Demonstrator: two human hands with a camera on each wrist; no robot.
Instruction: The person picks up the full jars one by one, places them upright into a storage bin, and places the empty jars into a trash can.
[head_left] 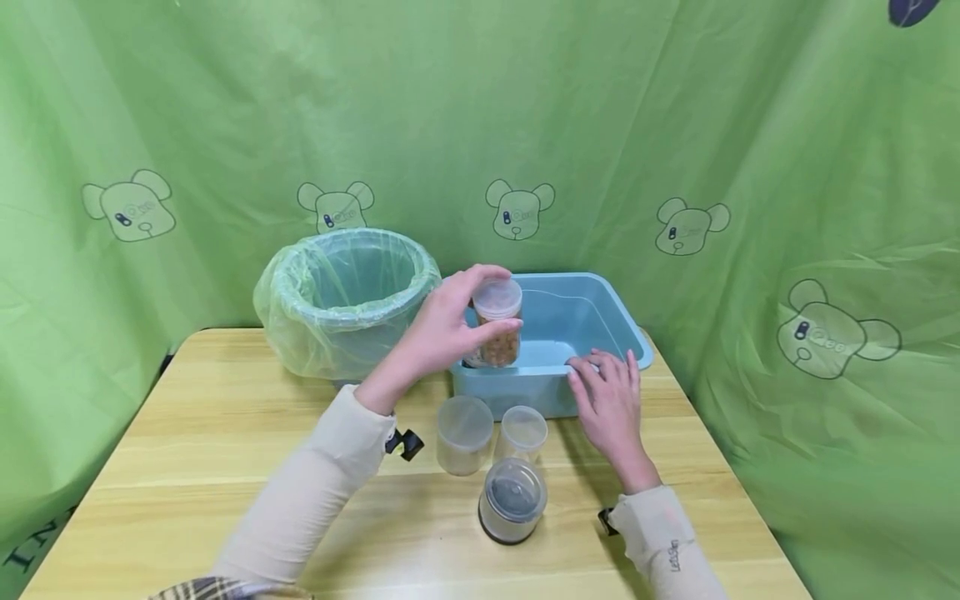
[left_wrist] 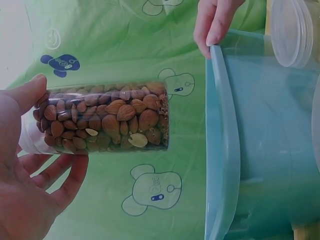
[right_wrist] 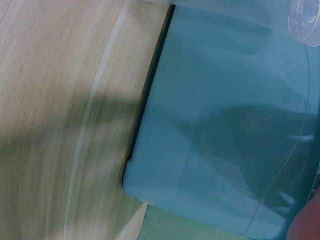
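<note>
Pale sleeves (head_left: pixel 300 500) reached across the table (head_left: pixel 187 467), the almond jar (left_wrist: pixel 110 117) held aloft.
I had the jar upright above the blue tub (head_left: pixel 525 393) by the table's far right corner, its lidded top clamped between thumb and fingers of the left hand (head_left: pixel 442 325), its base apart from the rim. That forearm slanted inward; the right hand (head_left: pixel 611 404) had its fingers bent over the tub's near rim.
</note>
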